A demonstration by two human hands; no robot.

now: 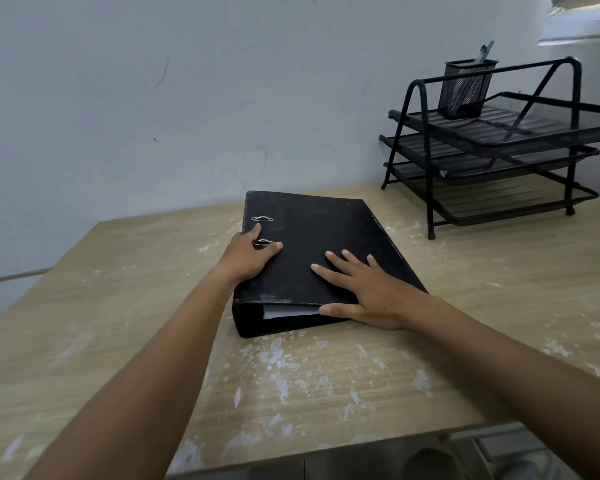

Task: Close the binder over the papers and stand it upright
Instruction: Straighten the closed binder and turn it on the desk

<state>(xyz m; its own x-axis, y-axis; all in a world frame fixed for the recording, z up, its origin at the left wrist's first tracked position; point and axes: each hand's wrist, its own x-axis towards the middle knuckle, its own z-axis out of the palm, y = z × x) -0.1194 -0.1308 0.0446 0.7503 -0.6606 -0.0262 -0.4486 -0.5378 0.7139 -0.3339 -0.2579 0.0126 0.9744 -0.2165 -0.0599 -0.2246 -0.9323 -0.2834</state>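
A black lever-arch binder [312, 233] lies flat and closed on the wooden table [326, 375], spine to the left. White papers [288, 311] show inside at its near edge. My left hand [248, 256] grips the spine edge, thumb on the cover by the metal slots. My right hand [368, 292] rests flat on the cover near the front right corner, fingers spread, thumb along the near edge.
A black mesh three-tier letter tray [499, 157] stands at the back right, with a mesh pen cup [466, 88] on its top tier. A pale wall runs behind the table. The tabletop is scuffed with white patches.
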